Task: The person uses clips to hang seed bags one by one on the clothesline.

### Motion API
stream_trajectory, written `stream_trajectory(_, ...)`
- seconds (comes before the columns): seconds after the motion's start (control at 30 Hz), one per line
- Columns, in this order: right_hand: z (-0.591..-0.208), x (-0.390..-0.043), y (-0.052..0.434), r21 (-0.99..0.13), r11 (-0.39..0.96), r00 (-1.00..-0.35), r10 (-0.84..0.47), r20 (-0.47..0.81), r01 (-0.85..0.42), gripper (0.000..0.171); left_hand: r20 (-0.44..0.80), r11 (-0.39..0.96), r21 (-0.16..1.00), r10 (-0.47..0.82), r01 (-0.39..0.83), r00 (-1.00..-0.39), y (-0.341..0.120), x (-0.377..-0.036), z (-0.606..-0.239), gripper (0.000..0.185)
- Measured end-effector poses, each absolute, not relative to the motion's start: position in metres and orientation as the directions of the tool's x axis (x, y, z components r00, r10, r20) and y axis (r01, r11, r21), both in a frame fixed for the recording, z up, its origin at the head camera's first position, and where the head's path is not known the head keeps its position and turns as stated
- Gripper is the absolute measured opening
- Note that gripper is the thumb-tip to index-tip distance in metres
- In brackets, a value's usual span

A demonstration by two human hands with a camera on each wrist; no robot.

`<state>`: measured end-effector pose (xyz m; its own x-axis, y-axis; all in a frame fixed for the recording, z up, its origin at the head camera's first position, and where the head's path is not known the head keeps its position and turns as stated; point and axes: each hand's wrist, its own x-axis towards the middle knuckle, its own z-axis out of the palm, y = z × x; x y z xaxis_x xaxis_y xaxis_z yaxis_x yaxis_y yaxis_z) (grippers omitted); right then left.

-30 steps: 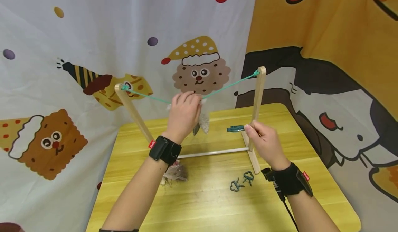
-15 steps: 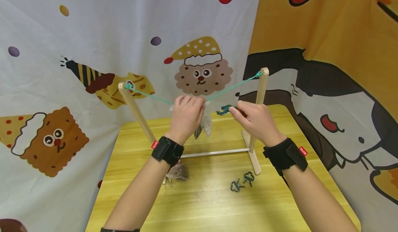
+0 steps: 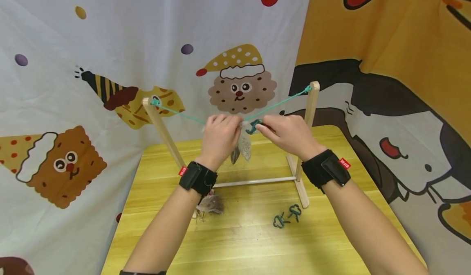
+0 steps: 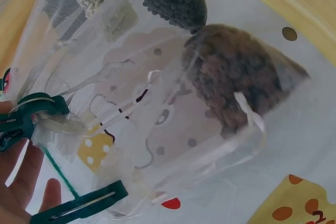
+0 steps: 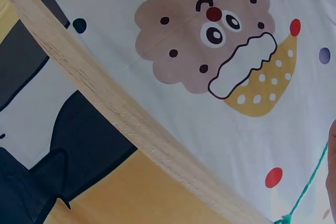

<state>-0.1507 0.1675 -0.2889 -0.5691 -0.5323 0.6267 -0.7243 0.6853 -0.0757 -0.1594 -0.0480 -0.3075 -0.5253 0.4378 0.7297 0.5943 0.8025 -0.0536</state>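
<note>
Fingers of the left hand are curled over the green string at its sagging middle, pinching the top of a sheer mesh pouch against it. The pouch hangs below the string, above the far part of the bench. The left wrist view shows more than one translucent pouch bunched together (white pellets, grey pellets and brown granules inside), with a green clip already on the fabric near the string and a second one at the left edge beside the fingertips.

The right hand pinches a green clip between thumb and forefinger, held at the string just right of the left hand, touching or almost touching the pouch top; I cannot tell whether the clip has closed on it.

The string runs between two wooden posts, left and right, joined by a thin white crossbar low over the bench. Two spare green clips lie on the bench near the right post's foot. Another filled pouch lies on the bench below the left wrist. Both wrists wear black straps. A cartoon-print cloth hangs behind.
</note>
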Motion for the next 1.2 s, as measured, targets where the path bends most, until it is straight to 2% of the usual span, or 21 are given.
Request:
stream_trajectory(0.67, -0.292, -0.155, 0.160, 0.026, 0.676, -0.469, -0.538, 0.700, -0.737, 0.026, 0.706, 0.798, -0.020, 0.438, 0.602, -0.557, -0.045, -0.159, -0.310, 0.020)
stream_trajectory(1.0, -0.291, -0.158, 0.157, 0.043, 0.684, -0.470, -0.544, 0.695, -0.728, 0.026, 0.680, 0.806, 0.019, 0.424, 0.592, -0.599, -0.047, -0.158, -0.310, 0.018)
stream_trajectory(1.2, -0.299, -0.159, 0.154, 0.024, 0.681, -0.493, -0.554, 0.671, -0.732, 0.026, 0.663, 0.811, 0.025, 0.424, 0.584, -0.617, -0.049, -0.157, -0.310, 0.019)
